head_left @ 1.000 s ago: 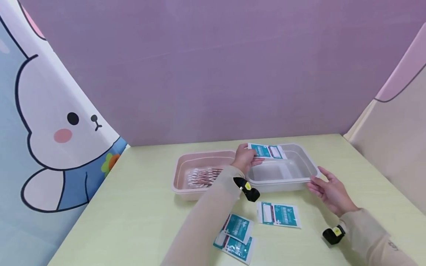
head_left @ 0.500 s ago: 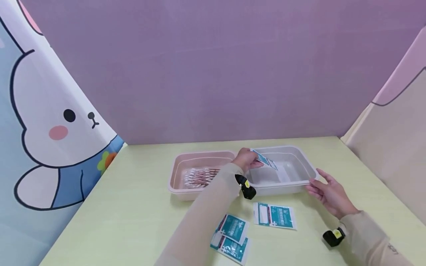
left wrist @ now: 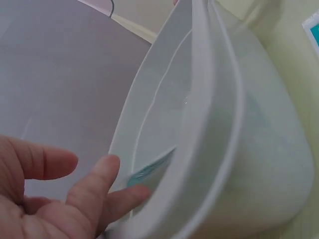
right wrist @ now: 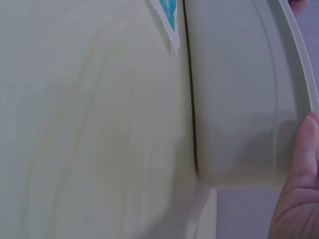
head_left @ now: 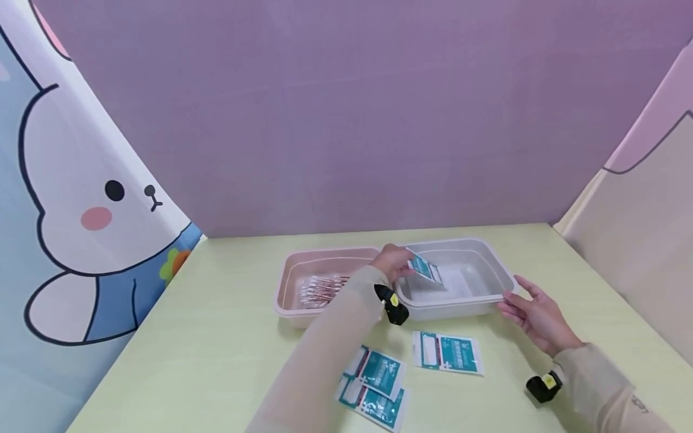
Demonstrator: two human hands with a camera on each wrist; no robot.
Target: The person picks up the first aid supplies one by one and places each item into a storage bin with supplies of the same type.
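Observation:
My left hand (head_left: pixel 393 263) hangs over the left edge of a grey plastic tray (head_left: pixel 460 308). Thumb and fingers are apart in the left wrist view, with a fingertip (left wrist: pixel 134 195) over the rim. Just beyond them, a flat teal-and-white sachet (head_left: pixel 426 269) slants inside the tray; no grip on it shows. My right hand (head_left: pixel 538 316) holds the tray's front right corner, thumb (right wrist: pixel 305 144) at the rim. On the table in front lie more such sachets: a single one (head_left: pixel 448 353) and an overlapping pair (head_left: pixel 379 391) partly beside my left sleeve.
A pink plastic tray (head_left: pixel 292 270) stands left of the grey one, holding bagged cotton swabs (head_left: pixel 319 291). My left forearm crosses in front of it. A purple wall (head_left: pixel 346 120) rises behind the pale yellow table (head_left: pixel 216 337).
The sachet has gone from flat in my left fingers above the tray to slanting down inside it. My left hand has drawn slightly left. My right hand stays at the corner.

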